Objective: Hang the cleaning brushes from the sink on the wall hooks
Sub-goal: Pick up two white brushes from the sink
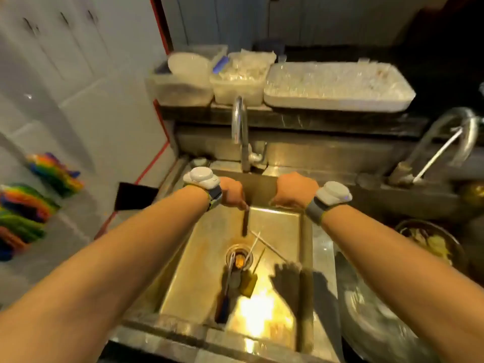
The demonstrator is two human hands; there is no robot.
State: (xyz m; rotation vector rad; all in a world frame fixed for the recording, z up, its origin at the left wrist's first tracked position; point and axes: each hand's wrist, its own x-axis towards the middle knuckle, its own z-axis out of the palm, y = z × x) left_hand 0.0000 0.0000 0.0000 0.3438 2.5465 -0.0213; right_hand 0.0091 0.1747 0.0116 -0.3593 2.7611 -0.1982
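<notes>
Several brushes lie in the steel sink: a blue-handled one by the front wall, a yellow one near the drain, a thin white-handled one, and dark bristles to the right. My left hand is over the sink's back edge, fingers pinched on a dark slim brush that hangs straight down. My right hand hovers beside it, its curled fingers hidden behind the hand. Wall hooks sit high on the white wall at the left.
A curved tap rises behind the sink, a second tap at the right. Plastic tubs line the shelf behind. Rainbow-coloured items hang on the left wall. A bowl and metal dishes sit at the right.
</notes>
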